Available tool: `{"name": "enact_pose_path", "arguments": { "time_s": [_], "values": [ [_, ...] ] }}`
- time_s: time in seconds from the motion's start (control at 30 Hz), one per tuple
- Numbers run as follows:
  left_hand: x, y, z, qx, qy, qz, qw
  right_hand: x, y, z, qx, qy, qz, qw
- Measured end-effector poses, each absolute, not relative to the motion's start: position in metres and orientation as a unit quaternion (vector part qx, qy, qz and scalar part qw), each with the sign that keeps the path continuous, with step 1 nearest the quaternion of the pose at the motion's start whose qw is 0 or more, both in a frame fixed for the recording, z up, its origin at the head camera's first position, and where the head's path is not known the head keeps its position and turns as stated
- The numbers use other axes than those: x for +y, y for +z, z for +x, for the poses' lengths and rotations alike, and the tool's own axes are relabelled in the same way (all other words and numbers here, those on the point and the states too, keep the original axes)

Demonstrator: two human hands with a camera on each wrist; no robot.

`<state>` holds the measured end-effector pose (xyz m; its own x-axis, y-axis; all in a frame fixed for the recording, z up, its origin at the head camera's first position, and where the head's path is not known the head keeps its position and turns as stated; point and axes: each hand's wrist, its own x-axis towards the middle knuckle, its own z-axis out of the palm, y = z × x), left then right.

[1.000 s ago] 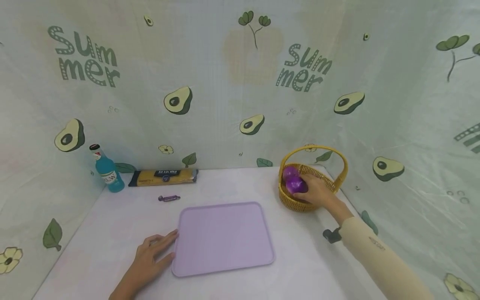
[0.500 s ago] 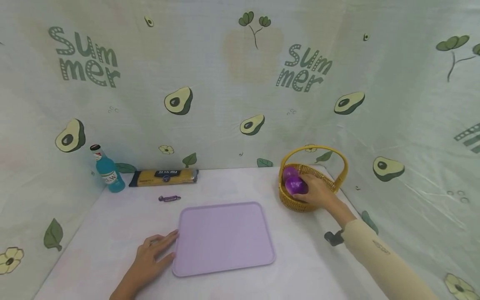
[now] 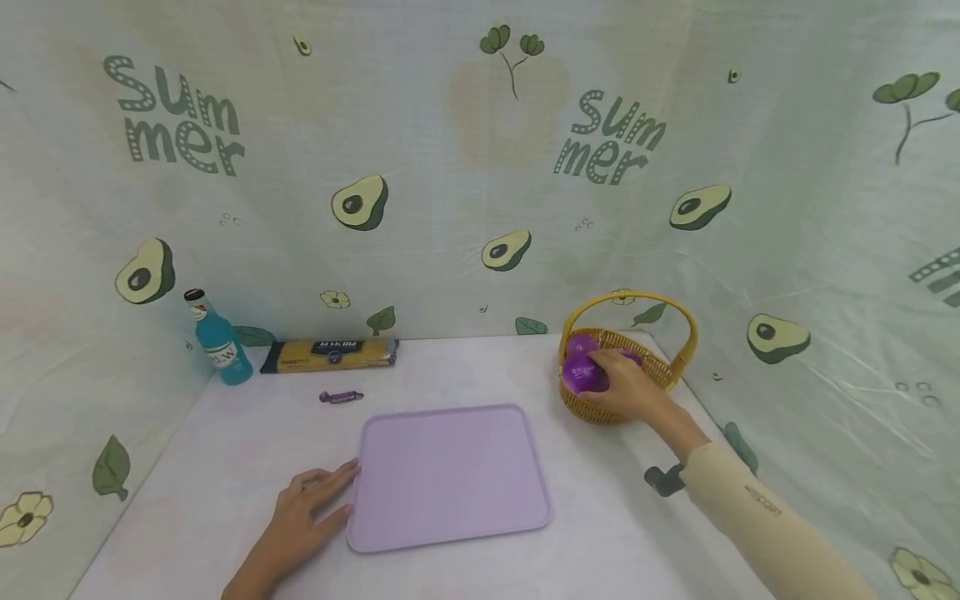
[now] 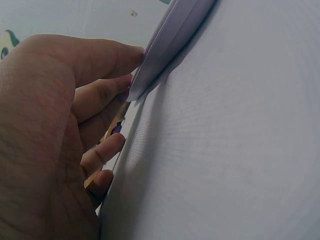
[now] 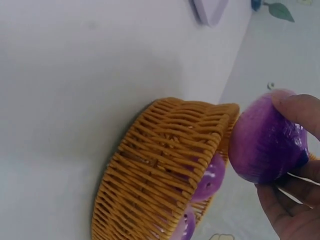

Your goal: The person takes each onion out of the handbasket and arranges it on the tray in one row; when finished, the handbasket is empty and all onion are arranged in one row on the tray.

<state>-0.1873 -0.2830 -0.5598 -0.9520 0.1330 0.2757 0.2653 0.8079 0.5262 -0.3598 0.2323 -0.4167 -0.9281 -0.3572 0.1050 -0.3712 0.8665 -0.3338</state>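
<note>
My right hand (image 3: 626,383) grips a glossy purple onion (image 3: 583,373) at the front left rim of the yellow wicker basket (image 3: 600,413). In the right wrist view, thumb and fingers hold this onion (image 5: 265,140) just above the rim, while more purple onions (image 5: 210,180) lie inside the basket. Part of the basket's inside is hidden behind the hand. My left hand (image 3: 303,512) lies by the left edge of a lilac tray (image 3: 450,479). The left wrist view shows its fingertips touching the tray's rim (image 4: 167,47), with the fingers only lightly bent.
A blue bottle (image 3: 222,348) stands at the back left corner. Beside it lies a pasta packet (image 3: 330,356) along the back wall, with a small purple wrapped candy (image 3: 341,397) in front. The basket's tall handle (image 3: 678,321) arches over it. Printed cloth walls surround the table.
The right hand has lifted the onion slightly and brought it left to the basket's rim, uncovering another purple one behind. The left hand stays at the tray.
</note>
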Motion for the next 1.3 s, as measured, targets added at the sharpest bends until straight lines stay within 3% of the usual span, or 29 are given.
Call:
{"name": "enact_pose_path", "arguments": {
  "time_s": [0.37,0.83,1.3],
  "values": [
    [-0.286,-0.567,-0.19,-0.943,-0.294,-0.106,0.116,0.215,-0.416,-0.351,-0.969,0.172,0.177,0.007],
    [-0.284,-0.563,-0.189,-0.951,-0.278,-0.091,0.101,0.195,-0.426,-0.346,-0.941,0.187,0.275,0.069],
    [-0.282,-0.562,-0.189,-0.953,-0.274,-0.085,0.099,0.176,-0.428,-0.342,-0.937,0.199,0.283,0.047]
  ]
}}
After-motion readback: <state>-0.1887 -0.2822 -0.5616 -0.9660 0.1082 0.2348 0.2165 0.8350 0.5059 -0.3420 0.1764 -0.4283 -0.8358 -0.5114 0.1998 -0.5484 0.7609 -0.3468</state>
